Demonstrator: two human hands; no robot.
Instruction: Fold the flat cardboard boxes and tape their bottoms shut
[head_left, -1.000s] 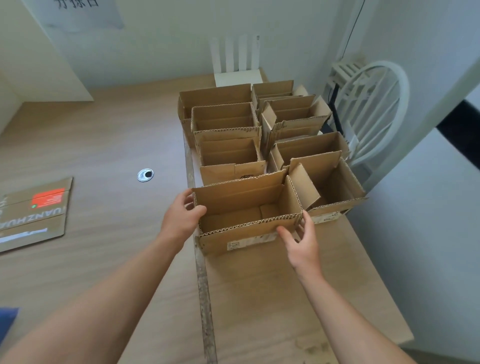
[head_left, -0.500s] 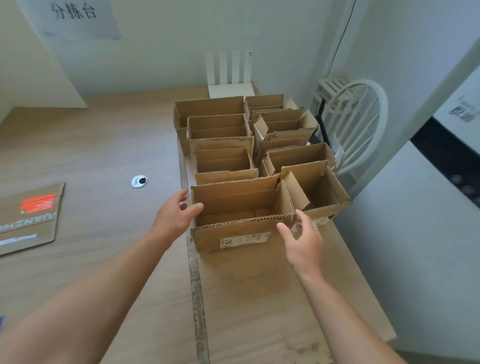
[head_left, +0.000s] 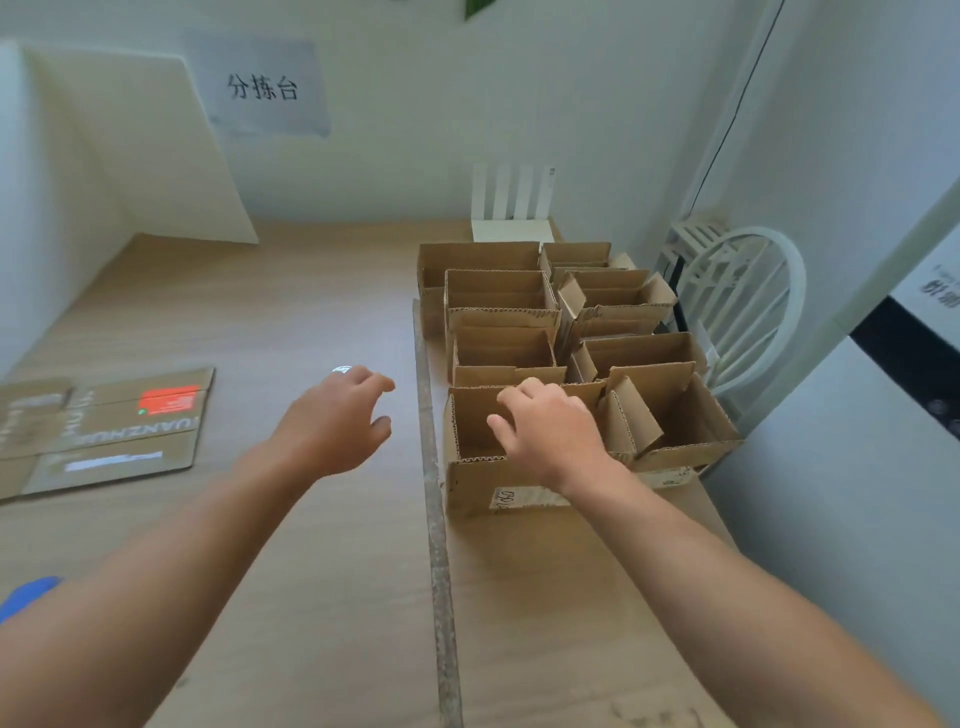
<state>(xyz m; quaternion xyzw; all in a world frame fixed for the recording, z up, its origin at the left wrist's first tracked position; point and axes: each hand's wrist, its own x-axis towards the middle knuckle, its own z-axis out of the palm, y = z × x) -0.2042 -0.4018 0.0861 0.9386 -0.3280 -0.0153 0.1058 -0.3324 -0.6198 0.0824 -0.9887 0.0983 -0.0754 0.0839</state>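
Eight open cardboard boxes (head_left: 498, 296) in two rows of four, one flattened box (head_left: 130, 426), two hands (head_left: 332, 415), one white chair (head_left: 737, 306), one wall sign (head_left: 262, 88).

Soft daylight, slight motion blur, wide-angle edge warping

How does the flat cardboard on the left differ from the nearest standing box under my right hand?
The flat cardboard lies collapsed on the table; the nearest box stands folded, open at the top. The flat cardboard carries a red label; the nearest box has a white one on its front. Both are brown cardboard.
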